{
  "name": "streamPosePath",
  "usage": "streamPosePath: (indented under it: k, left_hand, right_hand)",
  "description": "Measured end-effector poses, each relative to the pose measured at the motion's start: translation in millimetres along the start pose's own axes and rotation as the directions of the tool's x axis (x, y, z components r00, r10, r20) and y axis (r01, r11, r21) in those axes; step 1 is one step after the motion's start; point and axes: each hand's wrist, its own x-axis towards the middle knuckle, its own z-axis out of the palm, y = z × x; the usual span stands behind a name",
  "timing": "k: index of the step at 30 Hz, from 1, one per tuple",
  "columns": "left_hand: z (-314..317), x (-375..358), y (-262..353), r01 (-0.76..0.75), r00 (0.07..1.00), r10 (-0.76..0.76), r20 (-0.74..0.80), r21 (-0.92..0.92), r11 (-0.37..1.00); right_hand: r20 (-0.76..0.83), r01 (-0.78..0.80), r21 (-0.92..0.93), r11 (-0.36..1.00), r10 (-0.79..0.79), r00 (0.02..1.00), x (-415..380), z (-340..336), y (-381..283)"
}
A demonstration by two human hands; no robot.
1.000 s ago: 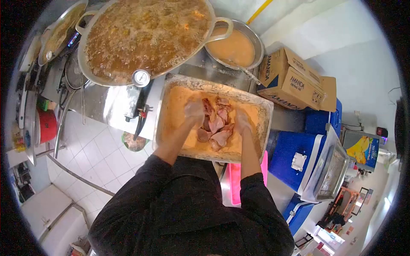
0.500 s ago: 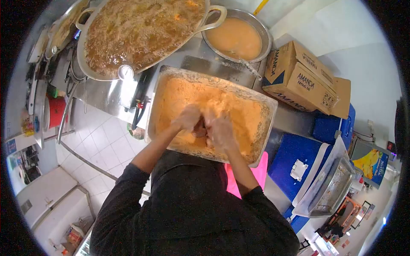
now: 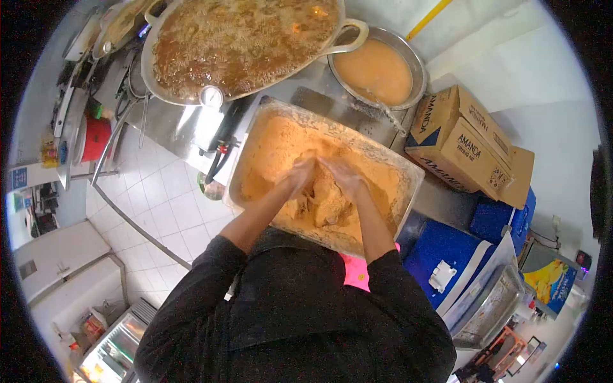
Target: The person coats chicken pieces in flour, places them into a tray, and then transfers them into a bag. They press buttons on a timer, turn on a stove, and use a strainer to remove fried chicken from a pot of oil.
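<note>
A rectangular metal tray (image 3: 414,185) holds a bed of orange breading flour (image 3: 268,143). My left hand (image 3: 300,175) and my right hand (image 3: 343,177) dip into the flour near the middle, fingers extended and fingertips nearly meeting at the far side. Between and below my palms lies a flour-coated lump (image 3: 324,199), perhaps a piece of meat; its kind is hard to make out. Neither hand is wrapped round it. Flour dusts both hands and partly hides the fingertips.
Beyond the tray, a large pan (image 3: 242,51) of bubbling oil has a dial thermometer (image 3: 211,97) at its rim. Right of it stands a metal bowl (image 3: 420,80) of orange liquid with a utensil. A frying-fat carton (image 3: 476,150) and blue cooler (image 3: 440,255) stand to the right.
My hands were closed together around a brownish piece; now they have parted and straightened, and a coated lump shows between them. The whole view has shifted slightly.
</note>
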Motion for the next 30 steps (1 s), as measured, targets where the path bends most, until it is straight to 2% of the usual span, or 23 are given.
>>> streamPosePath:
  k: [1, 3, 4, 5, 6, 8, 10, 11, 12, 13, 15, 16, 18, 19, 22, 23, 25, 28, 30]
  left_hand:
    - [6.2, 4.8, 3.2, -0.025, 0.997, 0.024, 0.068, 0.012, 1.000]
    - [3.4, 6.8, 7.2, -0.096, 0.984, 0.079, 0.160, 0.102, 0.990]
    - [-2.3, 7.8, 6.4, -0.145, 0.974, 0.111, 0.200, 0.168, 0.975]
    - [-4.0, -14.5, 13.4, -0.181, 0.975, 0.130, 0.178, 0.306, 0.935]
    - [-3.4, -58.8, 32.3, -0.209, 0.975, 0.151, 0.163, 0.441, 0.873]
    - [-11.5, -97.6, 50.9, -0.232, 0.971, 0.208, 0.122, 0.707, 0.669]
    - [-22.5, -108.9, 54.2, -0.177, 0.958, 0.278, 0.070, 0.906, 0.384]
    - [-21.7, -110.5, 54.4, -0.209, 0.944, 0.322, 0.066, 0.878, 0.431]
    - [-20.7, -112.2, 52.2, -0.240, 0.931, 0.360, 0.062, 0.846, 0.475]
    - [-18.8, -113.2, 50.8, -0.276, 0.915, 0.400, 0.057, 0.812, 0.514]
    - [1.0, -95.4, 34.1, -0.470, 0.795, 0.603, 0.065, 0.693, 0.546]
    - [16.3, -94.3, 30.9, -0.566, 0.721, 0.690, 0.058, 0.624, 0.539]
    - [43.0, -101.4, 39.3, -0.531, 0.786, 0.604, 0.134, 0.646, 0.548]
    - [55.3, -106.1, 43.4, -0.514, 0.813, 0.558, 0.169, 0.658, 0.550]
    - [78.3, -68.2, 9.9, -0.672, 0.705, 0.617, 0.351, 0.610, 0.420]
    - [84.0, -68.9, 3.2, -0.681, 0.676, 0.632, 0.379, 0.649, 0.339]
    - [92.2, -72.0, -7.9, -0.684, 0.612, 0.661, 0.435, 0.710, 0.166]
    - [92.1, -17.5, -9.7, -0.828, 0.315, 0.528, 0.788, 0.501, -0.253]
    - [95.5, -29.1, 1.6, -0.759, 0.178, 0.565, 0.806, 0.478, -0.443]
  right_hand:
    - [0.116, -0.036, -0.068, 0.997, 0.043, 0.992, -5.4, -3.2, -11.3]
    - [0.137, -0.019, -0.410, 0.912, 0.082, 0.987, 17.6, -1.0, -5.3]
    - [0.044, 0.090, -0.551, 0.829, -0.079, 0.996, 23.5, 8.0, 14.9]
    - [-0.050, 0.136, -0.696, 0.705, -0.237, 0.970, 29.9, 17.0, 35.3]
    - [-0.173, 0.198, -0.826, 0.527, -0.573, 0.801, 15.4, 39.0, 81.8]
    - [-0.200, 0.278, -0.856, 0.436, -0.775, 0.599, 2.0, 38.0, 120.0]
    - [-0.117, 0.443, -0.622, 0.646, -0.636, 0.763, -11.8, 7.6, 128.8]
    - [-0.214, 0.394, -0.429, 0.813, -0.515, 0.830, -19.2, 0.0, 124.0]
    - [-0.277, 0.318, -0.203, 0.926, -0.365, 0.889, -48.3, -13.9, 89.6]
    - [-0.305, 0.225, 0.038, 0.974, -0.203, 0.931, -63.9, -22.4, 70.0]
    - [-0.531, 0.257, 0.390, 0.884, -0.012, 0.847, -64.4, -13.6, 67.4]
    - [-0.572, 0.283, 0.553, 0.784, 0.110, 0.813, -60.1, -7.5, 70.8]
    - [-0.580, 0.389, 0.781, 0.489, 0.337, 0.741, -37.5, 2.5, 83.9]
    - [-0.535, 0.439, 0.844, 0.308, 0.434, 0.724, -24.0, 4.6, 91.9]
    - [-0.545, 0.554, 0.827, 0.091, 0.372, 0.752, -10.9, 10.9, 105.3]
    - [-0.557, 0.558, 0.822, 0.112, 0.358, 0.749, 13.3, 13.0, 128.9]
    - [-0.521, 0.506, 0.848, 0.156, 0.418, 0.745, 10.0, 10.9, 120.8]
    - [-0.411, 0.326, 0.912, 0.250, 0.563, 0.717, -52.5, 7.9, 66.3]
    - [-0.504, 0.371, 0.856, 0.361, 0.415, 0.757, -14.5, 10.1, 109.4]
